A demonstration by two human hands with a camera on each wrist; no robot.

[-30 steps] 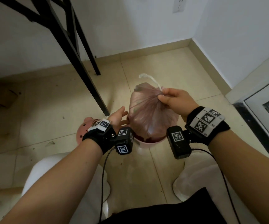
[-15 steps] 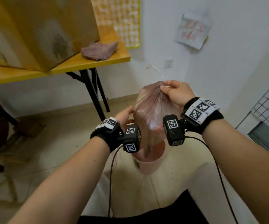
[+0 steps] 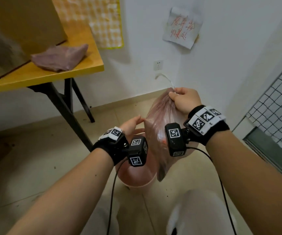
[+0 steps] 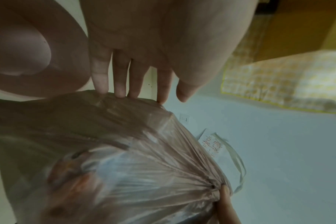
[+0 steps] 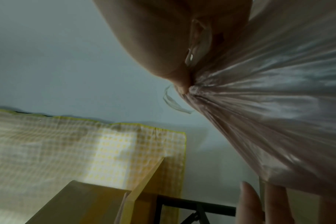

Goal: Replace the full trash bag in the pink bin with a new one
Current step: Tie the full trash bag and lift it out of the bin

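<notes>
Your right hand (image 5: 173,45) fills the top of the frame, its fingers pinching the gathered neck of the translucent pink trash bag (image 5: 269,113). The plastic fans out in pleats toward the right edge. A thin drawstring loop (image 5: 173,103) pokes out just left of the pinch. Your left hand (image 5: 263,204) shows only as straight fingertips touching the bag's lower side. Behind hang a yellow checked cloth (image 5: 105,148) on the wall and the table (image 5: 144,181) edge.

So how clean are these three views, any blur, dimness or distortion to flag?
Head view: bright, wide-angle bending at the edges, table softly blurred. Left wrist view: dim, trash bag smeared by motion, left hand fairly sharp. Right wrist view: dim, bag folds streaked, checked cloth soft.
</notes>
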